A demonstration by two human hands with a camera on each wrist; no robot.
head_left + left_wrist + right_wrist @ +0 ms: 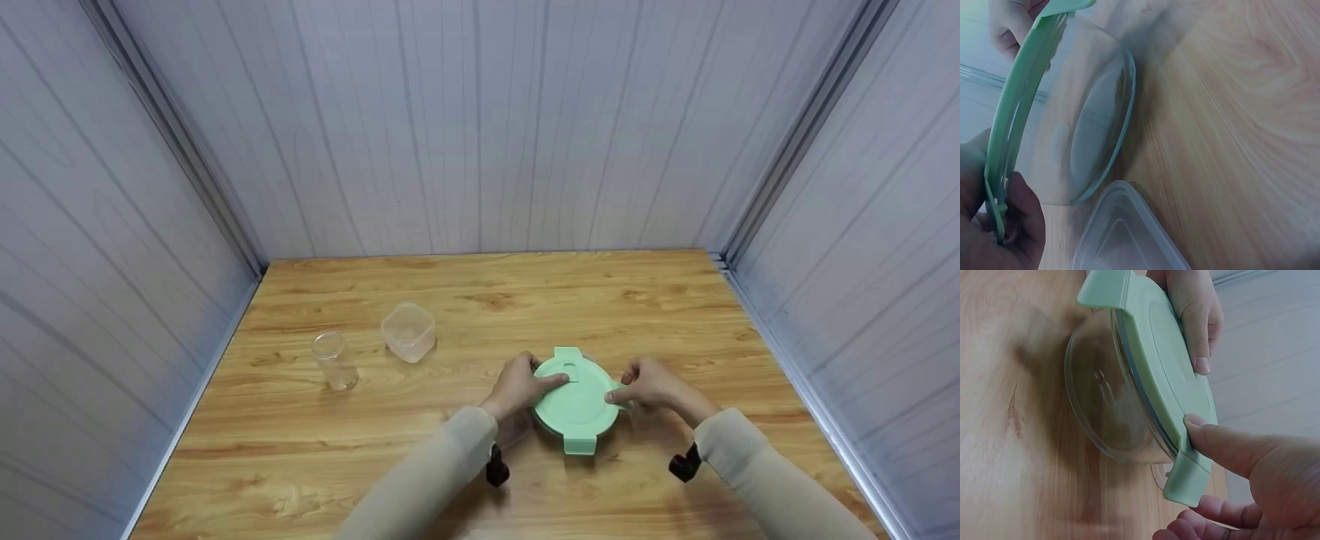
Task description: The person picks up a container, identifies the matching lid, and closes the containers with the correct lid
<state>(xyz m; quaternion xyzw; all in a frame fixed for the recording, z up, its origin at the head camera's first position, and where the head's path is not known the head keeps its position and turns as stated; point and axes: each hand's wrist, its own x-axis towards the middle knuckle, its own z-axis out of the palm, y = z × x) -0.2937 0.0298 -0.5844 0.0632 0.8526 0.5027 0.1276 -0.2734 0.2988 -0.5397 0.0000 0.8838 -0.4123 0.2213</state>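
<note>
A round glass food container (1100, 394) wears a light green lid (574, 405) with fold-down side flaps, on the right half of the table. My left hand (517, 386) grips its left side, thumb lying on top of the lid and fingers curled beneath the rim, by a flap in the left wrist view. At the opposite side, my right hand (652, 390) holds the right flap (1188, 478), which sticks outward. Its thumb presses the lid beside the hinge, while the fingertips reach the flap's outer edge from below. The near flap (580, 445) also shows.
A translucent plastic lid (1129, 230) lies on the table beside the glass container. Farther left stand a clear squarish plastic tub (409, 334) and a clear cylindrical jar (336, 362). Pale panel walls (480, 127) enclose the wooden table (300, 465) at the back and sides.
</note>
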